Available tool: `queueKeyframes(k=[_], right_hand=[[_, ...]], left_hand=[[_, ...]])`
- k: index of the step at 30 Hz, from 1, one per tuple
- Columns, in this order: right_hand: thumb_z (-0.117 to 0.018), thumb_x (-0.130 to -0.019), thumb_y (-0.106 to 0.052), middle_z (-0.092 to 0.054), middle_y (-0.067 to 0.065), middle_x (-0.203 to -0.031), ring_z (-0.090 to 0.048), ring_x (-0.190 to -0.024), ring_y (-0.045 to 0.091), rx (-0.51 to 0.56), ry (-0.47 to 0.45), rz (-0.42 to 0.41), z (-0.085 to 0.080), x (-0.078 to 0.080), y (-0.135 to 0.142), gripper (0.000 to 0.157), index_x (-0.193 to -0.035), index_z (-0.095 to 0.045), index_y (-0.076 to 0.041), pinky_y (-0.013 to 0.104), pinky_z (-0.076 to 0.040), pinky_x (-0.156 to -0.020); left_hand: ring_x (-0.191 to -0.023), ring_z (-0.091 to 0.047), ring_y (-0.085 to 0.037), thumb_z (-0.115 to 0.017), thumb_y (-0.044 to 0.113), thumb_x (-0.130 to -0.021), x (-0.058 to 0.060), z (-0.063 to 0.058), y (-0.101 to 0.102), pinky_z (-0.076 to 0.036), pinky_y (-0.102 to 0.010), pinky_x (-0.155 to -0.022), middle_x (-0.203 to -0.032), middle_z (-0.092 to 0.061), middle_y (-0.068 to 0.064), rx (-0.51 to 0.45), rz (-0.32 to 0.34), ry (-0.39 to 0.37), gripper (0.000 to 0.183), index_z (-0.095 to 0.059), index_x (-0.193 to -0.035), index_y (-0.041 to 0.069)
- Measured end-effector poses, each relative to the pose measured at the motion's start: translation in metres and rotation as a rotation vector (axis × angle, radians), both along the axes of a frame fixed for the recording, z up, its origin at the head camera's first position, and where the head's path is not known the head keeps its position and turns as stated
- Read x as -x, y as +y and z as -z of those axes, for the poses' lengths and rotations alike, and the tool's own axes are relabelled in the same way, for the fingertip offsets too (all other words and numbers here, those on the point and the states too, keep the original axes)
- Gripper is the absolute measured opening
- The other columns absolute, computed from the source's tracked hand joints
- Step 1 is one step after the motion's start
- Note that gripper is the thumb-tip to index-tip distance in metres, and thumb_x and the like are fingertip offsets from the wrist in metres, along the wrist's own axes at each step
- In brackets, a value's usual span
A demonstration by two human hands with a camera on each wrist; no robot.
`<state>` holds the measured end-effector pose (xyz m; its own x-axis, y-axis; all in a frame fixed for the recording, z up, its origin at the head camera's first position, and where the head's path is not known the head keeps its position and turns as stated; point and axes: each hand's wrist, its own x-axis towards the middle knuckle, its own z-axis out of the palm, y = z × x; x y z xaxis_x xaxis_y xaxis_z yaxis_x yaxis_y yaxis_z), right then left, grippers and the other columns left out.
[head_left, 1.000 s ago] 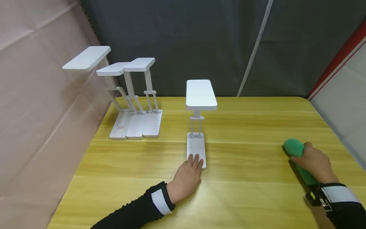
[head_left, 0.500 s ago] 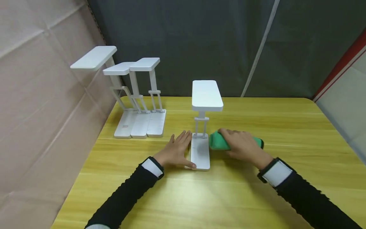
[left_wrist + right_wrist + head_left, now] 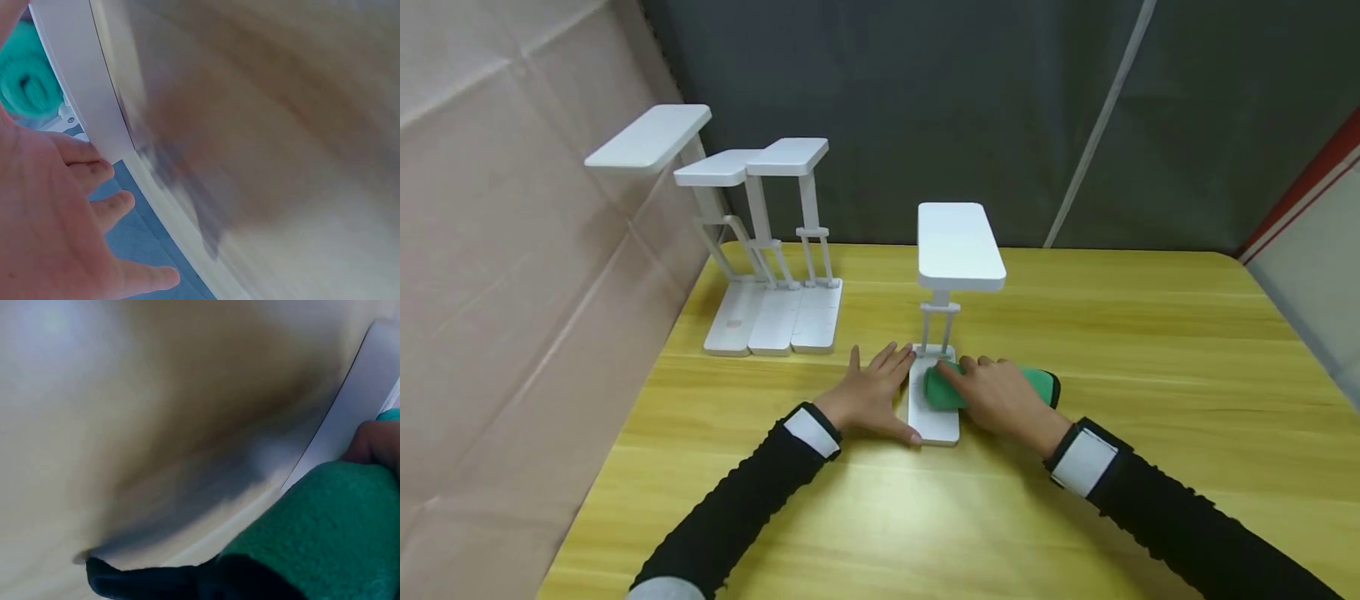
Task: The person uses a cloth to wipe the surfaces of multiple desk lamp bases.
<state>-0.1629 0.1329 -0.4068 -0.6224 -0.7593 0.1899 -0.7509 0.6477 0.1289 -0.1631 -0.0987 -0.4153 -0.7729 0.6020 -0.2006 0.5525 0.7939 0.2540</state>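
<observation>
A white folding stand [image 3: 962,246] with a flat top plate stands upright on the wooden table, its slim arm rising from a narrow base [image 3: 936,429]. My left hand [image 3: 872,400], fingers straight and spread, touches the base's left side, the thumb by its front corner. In the left wrist view the fingers [image 3: 103,172] lie along the base's white edge [image 3: 81,75]. My right hand [image 3: 1003,404] grips a fuzzy green cloth [image 3: 1037,385], rolled or folded, with a dark end. The cloth's left end lies over the base; its green pile [image 3: 337,525] fills the right wrist view's corner.
Several similar white stands [image 3: 775,321] stand side by side at the table's back left. A pale wall covering [image 3: 512,292] borders the left, and a dark curtain [image 3: 887,100] hangs behind the wooden table [image 3: 1150,350].
My right hand has carried the green cloth from the far right leftward onto the base. My left hand has shifted from the base's front end to its left side.
</observation>
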Motion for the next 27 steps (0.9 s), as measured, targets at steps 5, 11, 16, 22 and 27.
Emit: queueKeyframes(k=[5, 11, 16, 22, 27], right_hand=[[-0.078, -0.072, -0.016, -0.064, 0.013, -0.088, -0.061, -0.061, 0.024, 0.003, -0.024, -0.055, 0.0, -0.021, 0.005, 0.051, -0.117, -0.057, -0.01, 0.033, -0.046, -0.043], [-0.083, -0.068, -0.022, -0.064, 0.008, -0.09, -0.06, -0.065, 0.02, -0.011, -0.164, -0.123, -0.008, -0.039, 0.011, 0.059, -0.12, -0.057, -0.013, 0.032, -0.047, -0.047], [-0.081, -0.07, -0.02, -0.066, 0.008, -0.094, -0.064, -0.072, 0.018, 0.07, -0.241, -0.147, -0.022, -0.035, 0.009, 0.058, -0.123, -0.059, -0.012, 0.033, -0.052, -0.056], [-0.081, -0.072, -0.017, -0.066, 0.015, -0.097, -0.065, -0.071, 0.028, 0.053, 0.028, -0.054, -0.025, -0.003, -0.013, 0.059, -0.126, -0.059, -0.009, 0.039, -0.053, -0.054], [-0.074, -0.082, -0.012, -0.065, 0.021, -0.101, -0.065, -0.073, 0.031, -0.17, 0.248, 0.046, -0.012, 0.004, -0.032, 0.051, -0.129, -0.056, -0.01, 0.04, -0.053, -0.054]], left_hand=[[-0.145, -0.003, -0.028, -0.064, 0.077, -0.067, 0.0, 0.0, 0.0, -0.002, -0.07, -0.103, -0.16, -0.006, -0.008, 0.016, -0.001, 0.016, 0.125, -0.008, -0.154, 0.007], [-0.145, -0.002, -0.027, -0.064, 0.078, -0.065, 0.0, 0.0, 0.0, -0.002, -0.07, -0.104, -0.16, -0.006, -0.007, 0.015, -0.006, 0.015, 0.127, -0.008, -0.154, 0.007], [-0.145, -0.003, -0.027, -0.064, 0.078, -0.065, 0.001, -0.003, 0.001, -0.002, -0.07, -0.103, -0.16, -0.005, -0.007, 0.016, -0.003, 0.012, 0.127, -0.007, -0.154, 0.008], [-0.145, -0.004, -0.025, -0.066, 0.077, -0.064, 0.002, -0.002, 0.0, -0.001, -0.07, -0.104, -0.16, -0.007, -0.003, -0.008, -0.031, 0.001, 0.126, -0.01, -0.154, 0.01], [-0.145, -0.005, -0.025, -0.065, 0.079, -0.063, 0.001, 0.001, -0.001, -0.001, -0.071, -0.103, -0.16, -0.007, -0.003, -0.018, -0.04, 0.001, 0.127, -0.007, -0.154, 0.011]])
